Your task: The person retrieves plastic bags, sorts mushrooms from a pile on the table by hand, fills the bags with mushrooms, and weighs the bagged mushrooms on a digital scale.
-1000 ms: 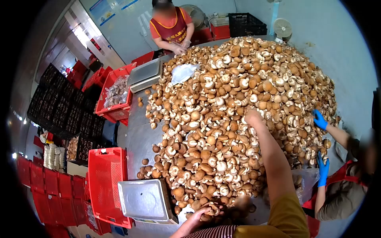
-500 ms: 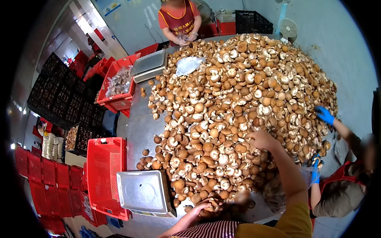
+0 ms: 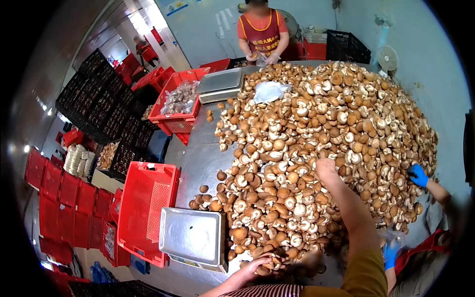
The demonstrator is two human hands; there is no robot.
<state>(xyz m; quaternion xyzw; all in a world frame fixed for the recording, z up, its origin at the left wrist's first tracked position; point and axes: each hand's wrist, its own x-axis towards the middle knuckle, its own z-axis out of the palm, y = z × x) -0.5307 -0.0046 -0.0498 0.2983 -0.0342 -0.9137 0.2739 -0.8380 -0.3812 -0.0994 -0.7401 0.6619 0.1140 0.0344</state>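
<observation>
A big heap of brown-capped shiitake mushrooms [image 3: 297, 198] with pale stems spreads over the metal table [image 3: 198, 158]. At the heap's near edge my left hand [image 3: 258, 267] is closed around a few mushrooms [image 3: 269, 263], caps and stems showing past the fingers. My right hand [image 3: 326, 169] reaches across to the middle of the heap, its fingers pointing down among the mushrooms. Its fingertips blend into the pile, so their grip is unclear. Left of my left hand stands a scale [image 3: 192, 237] with a bare steel plate.
A red crate [image 3: 129, 213] stands beside the scale. Farther back are a second scale [image 3: 220, 81], a red crate of bagged mushrooms [image 3: 163, 119] and a white plastic bag [image 3: 271, 92]. A co-worker [image 3: 262, 34] stands opposite; another's blue-gloved hand [image 3: 418, 175] touches the heap at right.
The view has shifted, moving the scene right and down. My right hand has reached farther left and deeper over the heap. My left hand keeps its mushrooms near the front edge.
</observation>
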